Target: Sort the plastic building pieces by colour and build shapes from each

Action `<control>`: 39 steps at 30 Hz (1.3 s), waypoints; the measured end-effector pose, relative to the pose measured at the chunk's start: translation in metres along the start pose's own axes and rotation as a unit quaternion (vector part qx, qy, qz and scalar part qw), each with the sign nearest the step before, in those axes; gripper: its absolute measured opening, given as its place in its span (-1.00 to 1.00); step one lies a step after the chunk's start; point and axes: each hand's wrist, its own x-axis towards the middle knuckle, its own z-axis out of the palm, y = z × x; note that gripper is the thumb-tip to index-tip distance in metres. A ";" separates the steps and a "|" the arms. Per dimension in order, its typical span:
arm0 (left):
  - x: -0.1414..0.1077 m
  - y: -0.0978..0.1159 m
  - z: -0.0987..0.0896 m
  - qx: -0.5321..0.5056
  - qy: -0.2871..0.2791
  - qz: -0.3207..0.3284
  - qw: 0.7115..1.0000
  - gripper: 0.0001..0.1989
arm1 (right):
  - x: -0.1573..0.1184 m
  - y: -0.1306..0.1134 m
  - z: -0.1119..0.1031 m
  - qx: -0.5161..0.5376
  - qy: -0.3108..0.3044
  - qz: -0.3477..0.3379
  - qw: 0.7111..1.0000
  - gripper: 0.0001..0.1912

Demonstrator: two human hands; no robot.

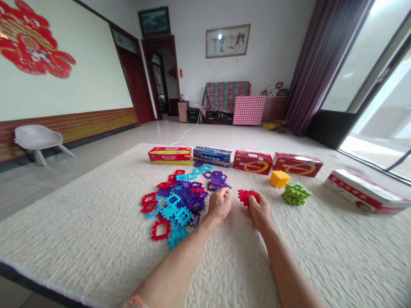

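My right hand [261, 211] is closed on red notched plastic building tiles [244, 196], thumb on top; whether it is one tile or a small stack is hard to tell. Just left of it, my left hand [220, 204] has its fingers curled together, and what they may hold is hidden. Right behind those fingers lie purple notched tiles [218, 179]. A loose heap of purple tiles [189, 194], light blue tiles [170, 211] and red tiles [160, 230] spreads to the left. On the right stand a yellow stack [279, 179] and a green stack [296, 193].
A row of boxes crosses the cream quilted surface [96, 222]: a red-and-yellow box [170, 156], a blue box [212, 157] and two dark red boxes [252, 162]. A white-and-red box [366, 192] lies at the right. A pale chair [38, 137] stands beyond, at left.
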 end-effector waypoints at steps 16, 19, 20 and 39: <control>0.024 -0.063 -0.066 0.292 -0.022 -0.010 0.956 -0.86 | 0.015 0.030 -0.011 -0.318 0.110 -0.278 0.900 -0.59; 0.025 -0.066 -0.064 0.283 -0.024 -0.016 0.959 -0.86 | 0.015 0.032 -0.013 -0.348 0.069 -0.260 0.898 -0.66; 0.026 -0.066 -0.065 0.281 -0.024 -0.016 0.959 -0.85 | 0.016 0.032 -0.014 -0.343 0.052 -0.261 0.901 -0.67; 0.007 0.005 0.024 0.134 -0.114 0.208 0.962 -0.81 | 0.017 0.017 -0.012 -0.196 0.102 -0.242 0.945 -0.64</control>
